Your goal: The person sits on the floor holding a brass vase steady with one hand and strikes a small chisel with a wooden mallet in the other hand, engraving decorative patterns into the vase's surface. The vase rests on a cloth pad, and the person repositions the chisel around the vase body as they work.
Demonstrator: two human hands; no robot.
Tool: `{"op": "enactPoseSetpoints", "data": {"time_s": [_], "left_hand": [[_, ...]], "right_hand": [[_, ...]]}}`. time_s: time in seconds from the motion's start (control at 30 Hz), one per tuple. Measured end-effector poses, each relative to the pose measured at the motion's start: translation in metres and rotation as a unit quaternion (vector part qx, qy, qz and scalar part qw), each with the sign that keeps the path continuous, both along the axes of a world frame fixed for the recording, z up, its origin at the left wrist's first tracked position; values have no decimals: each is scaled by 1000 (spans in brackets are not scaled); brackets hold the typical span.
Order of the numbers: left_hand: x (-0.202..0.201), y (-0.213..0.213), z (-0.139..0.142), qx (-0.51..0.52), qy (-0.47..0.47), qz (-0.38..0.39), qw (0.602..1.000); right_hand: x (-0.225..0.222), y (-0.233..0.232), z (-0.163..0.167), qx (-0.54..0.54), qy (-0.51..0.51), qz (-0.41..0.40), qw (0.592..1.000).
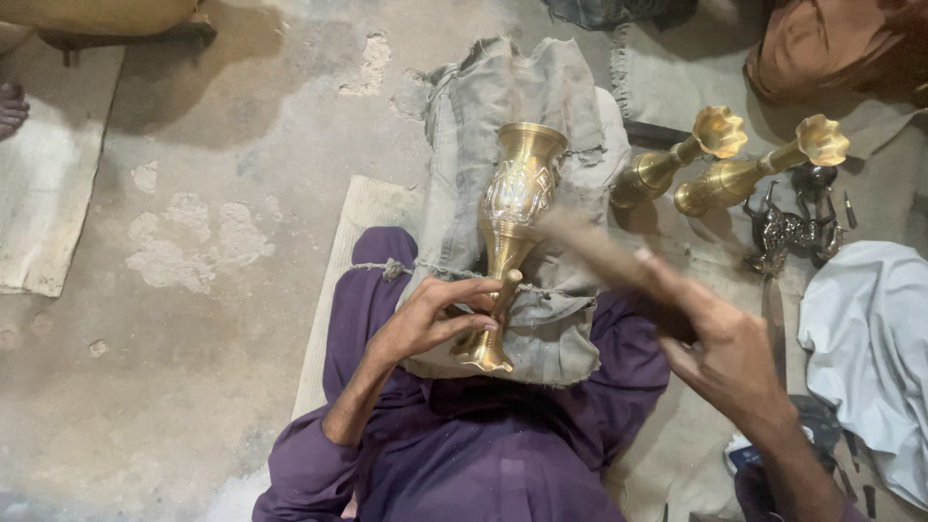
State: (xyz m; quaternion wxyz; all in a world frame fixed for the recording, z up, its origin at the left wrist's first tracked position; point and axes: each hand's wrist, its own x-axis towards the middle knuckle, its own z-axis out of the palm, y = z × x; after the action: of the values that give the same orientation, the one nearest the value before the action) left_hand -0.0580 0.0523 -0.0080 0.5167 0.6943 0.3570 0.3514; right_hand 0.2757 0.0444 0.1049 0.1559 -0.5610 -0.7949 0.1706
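We are looking down at a brass vase (513,222) lying along a padded grey cloth bundle (522,106) that is resting on our lap, its mouth pointing away from us and its foot near our body. Our left hand (435,319) is gripping the vase at its narrow stem just above the foot, fingers curled round it and a short brass-coloured punch (506,290) standing under the fingertips against the metal. Our right hand (725,353) is clenching the handle of a wooden mallet (599,251), which is blurring in the air just right of the vase's body.

We are sitting on a worn, patchy concrete floor (213,290) in purple clothing (464,454), with a pale mat (353,251) lying beneath our legs. A second pale mat (53,184) is lying at the far left, where someone's toes (12,106) are showing at the frame edge.

Counting, we are seeing three brass vessels: the one in hand and two slimmer vases with fluted rims, one (677,159) beside the other (759,166), lying on their sides to the right. Just beyond them one dark metal animal figurine (788,227) is standing, and one white cloth (865,348) is lying crumpled at the right edge.
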Motion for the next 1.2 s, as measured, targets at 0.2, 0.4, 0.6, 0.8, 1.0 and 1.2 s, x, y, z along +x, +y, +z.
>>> {"op": "enactPoseSetpoints", "data": {"time_s": [0.2, 0.4, 0.6, 0.8, 1.0, 1.2], "left_hand": [[10, -13, 4, -76, -15, 115, 990], [13, -20, -2, -26, -35, 161, 986], [16, -25, -5, -74, -43, 186, 979], [19, -29, -5, -79, -72, 200, 974], [24, -34, -7, -41, -19, 251, 967], [26, -38, -10, -55, -13, 260, 964]], "right_hand": [[-3, 8, 13, -21, -150, -7, 988], [-7, 29, 18, 26, -228, 56, 972], [-17, 46, 29, 61, -186, 71, 978], [-34, 61, 46, -14, -233, 88, 968], [-52, 66, 48, 13, -265, 107, 958], [-51, 69, 44, 21, -281, 117, 952]]}}
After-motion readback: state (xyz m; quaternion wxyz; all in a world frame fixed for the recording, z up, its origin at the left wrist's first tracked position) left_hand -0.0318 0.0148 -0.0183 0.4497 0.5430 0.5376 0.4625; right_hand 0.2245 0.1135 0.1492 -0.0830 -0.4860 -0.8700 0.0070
